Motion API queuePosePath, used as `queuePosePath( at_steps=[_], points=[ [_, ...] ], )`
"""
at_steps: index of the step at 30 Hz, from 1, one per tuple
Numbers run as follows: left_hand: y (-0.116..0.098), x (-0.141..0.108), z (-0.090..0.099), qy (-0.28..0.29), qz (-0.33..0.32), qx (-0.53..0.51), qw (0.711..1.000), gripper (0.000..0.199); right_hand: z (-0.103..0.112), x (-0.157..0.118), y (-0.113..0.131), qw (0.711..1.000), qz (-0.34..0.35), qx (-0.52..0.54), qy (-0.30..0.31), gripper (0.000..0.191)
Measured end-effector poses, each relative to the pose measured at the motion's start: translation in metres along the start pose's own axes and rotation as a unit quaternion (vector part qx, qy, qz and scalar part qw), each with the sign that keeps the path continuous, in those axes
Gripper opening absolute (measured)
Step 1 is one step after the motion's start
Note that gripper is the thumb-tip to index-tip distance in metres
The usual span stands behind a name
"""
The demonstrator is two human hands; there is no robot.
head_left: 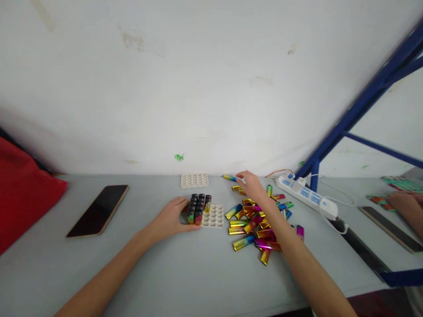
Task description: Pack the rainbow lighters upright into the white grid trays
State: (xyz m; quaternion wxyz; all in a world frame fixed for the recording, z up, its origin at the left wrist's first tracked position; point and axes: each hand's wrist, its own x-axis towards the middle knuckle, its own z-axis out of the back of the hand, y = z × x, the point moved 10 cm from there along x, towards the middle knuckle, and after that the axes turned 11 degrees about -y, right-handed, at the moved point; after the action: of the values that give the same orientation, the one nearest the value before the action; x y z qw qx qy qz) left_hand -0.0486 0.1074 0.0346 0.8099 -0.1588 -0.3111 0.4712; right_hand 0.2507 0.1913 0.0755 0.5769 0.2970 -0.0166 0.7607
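Note:
Several upright lighters (197, 204) with black tops fill the left part of a white holed tray (214, 216); empty holes show at its right. My left hand (172, 215) curls around the left side of this block, thumb in front and fingers behind. At the back, my right hand (249, 185) has its fingertips closed at the end of a yellow-and-blue lighter (229, 178) lying near the wall. Beneath my right forearm spreads a loose pile of shiny, many-coloured lighters (253, 223), partly hidden by the arm.
A second white tray (194, 180) lies by the wall. Leftward are a dark phone (99, 211) and a red cloth-like item (26, 189). A white power strip (306, 193) with cables and a blue metal frame (350, 105) stand right. Another person's hand (405, 202) shows beyond.

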Motion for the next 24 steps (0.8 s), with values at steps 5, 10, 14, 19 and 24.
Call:
queuePosePath(
  at_steps=[5,10,14,19,24],
  points=[
    [0.001,0.0,0.0,-0.007,-0.007,0.0,1.0,0.057,-0.03,0.019,0.002,0.994,0.005,-0.059,0.089,0.032],
    [0.003,0.001,-0.001,-0.014,-0.01,0.008,1.0,0.06,-0.034,-0.003,0.016,0.988,0.031,-0.055,0.138,0.033],
    [0.007,0.0,-0.003,-0.015,-0.001,0.006,1.0,0.062,-0.028,-0.023,0.019,0.987,0.052,-0.035,0.148,0.034],
    [0.009,0.0,-0.003,-0.016,-0.005,0.004,1.0,0.062,0.0,-0.029,0.01,0.986,0.007,0.166,0.028,0.026],
    [0.011,-0.001,-0.003,-0.005,0.008,0.009,1.0,0.064,0.007,-0.03,-0.005,0.863,-0.183,0.468,-0.052,0.045]
  ],
)
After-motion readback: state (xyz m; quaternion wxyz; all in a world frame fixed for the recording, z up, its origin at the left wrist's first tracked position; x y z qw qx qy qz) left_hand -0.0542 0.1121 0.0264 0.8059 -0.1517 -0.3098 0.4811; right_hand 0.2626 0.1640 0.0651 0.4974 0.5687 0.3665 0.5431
